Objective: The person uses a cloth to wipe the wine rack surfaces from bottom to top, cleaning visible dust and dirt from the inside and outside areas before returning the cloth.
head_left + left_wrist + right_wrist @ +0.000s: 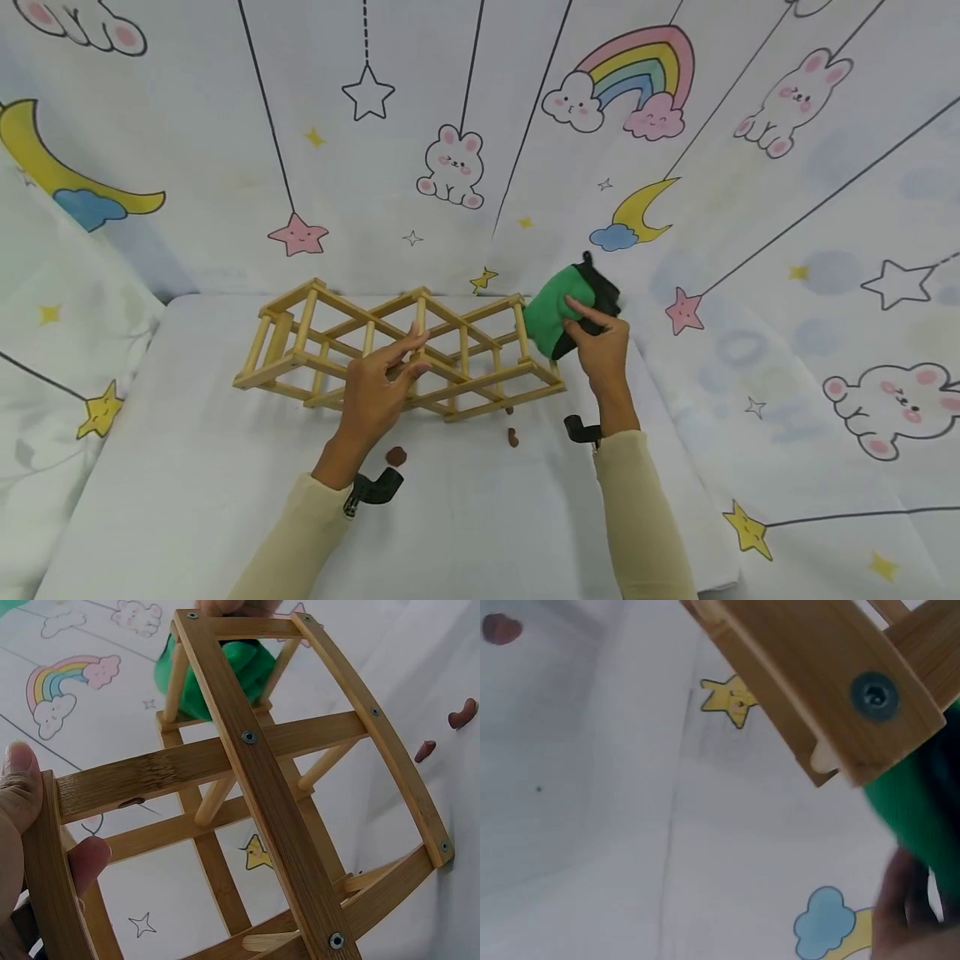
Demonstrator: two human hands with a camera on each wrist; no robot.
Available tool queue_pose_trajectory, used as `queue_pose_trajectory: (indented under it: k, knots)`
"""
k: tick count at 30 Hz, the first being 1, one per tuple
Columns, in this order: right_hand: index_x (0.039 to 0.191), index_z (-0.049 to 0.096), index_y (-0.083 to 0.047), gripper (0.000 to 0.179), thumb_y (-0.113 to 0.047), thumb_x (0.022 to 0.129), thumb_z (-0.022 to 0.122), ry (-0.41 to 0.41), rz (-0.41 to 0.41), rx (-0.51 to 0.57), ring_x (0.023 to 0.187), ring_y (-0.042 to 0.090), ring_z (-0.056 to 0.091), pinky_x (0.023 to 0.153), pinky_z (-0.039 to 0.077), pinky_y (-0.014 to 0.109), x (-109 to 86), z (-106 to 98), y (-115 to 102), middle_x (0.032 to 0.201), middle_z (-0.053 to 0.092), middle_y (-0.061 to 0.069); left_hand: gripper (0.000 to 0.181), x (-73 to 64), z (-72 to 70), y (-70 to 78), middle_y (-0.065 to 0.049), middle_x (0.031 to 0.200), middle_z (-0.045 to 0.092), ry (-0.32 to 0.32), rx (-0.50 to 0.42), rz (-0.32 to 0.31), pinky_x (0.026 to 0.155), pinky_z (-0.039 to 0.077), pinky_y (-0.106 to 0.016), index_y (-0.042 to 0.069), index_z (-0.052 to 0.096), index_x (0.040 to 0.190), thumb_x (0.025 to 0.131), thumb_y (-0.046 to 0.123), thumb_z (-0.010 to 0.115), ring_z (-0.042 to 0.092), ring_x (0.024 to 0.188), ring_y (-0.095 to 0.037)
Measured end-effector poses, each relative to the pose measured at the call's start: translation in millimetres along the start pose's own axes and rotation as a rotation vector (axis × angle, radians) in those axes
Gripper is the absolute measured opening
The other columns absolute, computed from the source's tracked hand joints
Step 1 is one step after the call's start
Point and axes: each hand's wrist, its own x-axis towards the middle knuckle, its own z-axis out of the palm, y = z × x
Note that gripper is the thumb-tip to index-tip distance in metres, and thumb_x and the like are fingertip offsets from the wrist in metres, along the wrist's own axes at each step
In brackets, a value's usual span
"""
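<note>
A wooden lattice rack (422, 310) of slats and round dowels is held up at a tilt over the white surface. My left hand (371, 396) grips it near the middle of its near side; in the left wrist view the thumb (19, 784) and a fingertip (88, 864) close round one slat. With fingers and thumb my right hand (606, 358) pinches a soft green and black cloth item (551, 308) at the rack's right end. In the right wrist view, that green cloth (907, 802) is partly hidden behind the slat end (855, 697).
Small brown lumps (396, 456) lie on the white surface (465, 517) in front of the rack, one more (513, 437) further right. Behind stands a white backdrop (375, 183) printed with stars, rabbits and a rainbow. Black mounts (378, 486) sit on both wrists.
</note>
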Motion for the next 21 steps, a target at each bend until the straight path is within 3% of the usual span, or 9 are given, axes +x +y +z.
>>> queue_pose_trajectory:
  k: [2,4,5,7,11,14,15,18,21]
  knots:
    - [0.130,0.077,-0.013,0.036,-0.006,0.095,0.079,-0.178,0.051,-0.064,0.138,0.021,0.060,0.112,0.051,0.032,-3.7,-4,0,0.145,0.069,0.008,0.045,-1.0,0.9,-0.2,-0.014,0.133,0.073,0.003,-0.004,-0.004,0.049,0.037,-0.020,0.009,0.075,0.134,0.089,0.014,0.084,0.072,0.067,-0.027]
    - [0.132,0.077,-0.016,0.037,-0.011,0.096,0.081,-0.347,0.085,-0.128,0.137,0.025,0.060,0.113,0.049,0.040,-5.7,-7,0,0.147,0.067,0.010,0.046,-1.2,1.3,0.0,-0.014,0.135,0.073,0.005,-0.007,-0.009,0.050,0.038,-0.020,0.009,0.075,0.134,0.089,0.013,0.084,0.078,0.077,-0.029]
    - [0.133,0.076,-0.018,0.038,-0.014,0.096,0.081,-0.412,0.090,-0.155,0.138,0.027,0.059,0.116,0.047,0.045,-5.5,-9,-1,0.147,0.067,0.011,0.046,-1.1,1.4,-0.1,-0.013,0.135,0.072,0.005,-0.007,-0.011,0.051,0.040,-0.020,0.010,0.075,0.134,0.089,0.013,0.084,0.079,0.086,-0.029]
    - [0.133,0.076,-0.021,0.038,-0.017,0.096,0.082,-0.485,0.091,-0.207,0.138,0.028,0.059,0.116,0.045,0.052,-2.8,-10,-3,0.146,0.068,0.010,0.046,-0.5,0.9,0.2,-0.013,0.135,0.072,0.007,-0.002,-0.015,0.054,0.041,-0.020,0.010,0.075,0.134,0.089,0.014,0.085,0.077,0.077,-0.026]
    - [0.131,0.077,-0.020,0.036,-0.015,0.096,0.081,-0.633,0.086,-0.334,0.089,0.018,0.069,0.088,0.057,0.038,10.2,-7,-14,0.100,0.081,0.006,0.047,-0.5,-2.3,0.3,-0.013,0.135,0.072,0.013,-0.003,-0.022,0.051,0.039,-0.023,0.015,0.076,0.134,0.089,0.015,0.085,0.078,0.081,-0.023]
    - [0.127,0.080,-0.016,0.031,-0.009,0.096,0.079,-0.825,0.078,-0.363,0.081,0.014,0.065,0.075,0.055,0.029,21.0,1,-20,0.093,0.081,0.005,0.047,-1.4,-3.8,0.2,-0.012,0.137,0.071,0.010,-0.009,-0.026,0.050,0.039,-0.023,0.018,0.075,0.135,0.089,0.015,0.085,0.080,0.088,-0.023]
    - [0.126,0.080,-0.015,0.031,-0.008,0.096,0.078,-0.882,0.069,-0.364,0.086,0.013,0.066,0.077,0.055,0.027,23.8,5,-21,0.093,0.081,0.006,0.046,-1.6,-3.8,0.2,-0.012,0.137,0.071,0.009,-0.013,-0.026,0.049,0.039,-0.023,0.018,0.075,0.135,0.089,0.015,0.085,0.080,0.093,-0.026]
    - [0.129,0.078,-0.019,0.035,-0.010,0.095,0.080,-0.984,0.030,-0.350,0.115,0.017,0.060,0.085,0.056,0.027,28.9,20,-18,0.119,0.077,0.009,0.046,-1.8,-2.9,0.8,-0.011,0.138,0.070,-0.001,-0.019,-0.027,0.056,0.046,-0.021,0.016,0.075,0.135,0.090,0.015,0.084,0.079,0.104,-0.028]
    - [0.140,0.071,-0.020,0.044,-0.015,0.097,0.079,-0.985,-0.014,-0.365,0.109,0.022,0.055,0.081,0.055,0.026,29.4,35,-15,0.130,0.067,0.014,0.045,-2.2,-1.9,1.3,-0.009,0.141,0.068,-0.016,-0.025,-0.030,0.066,0.051,-0.018,0.014,0.075,0.136,0.091,0.015,0.083,0.073,0.119,-0.030]
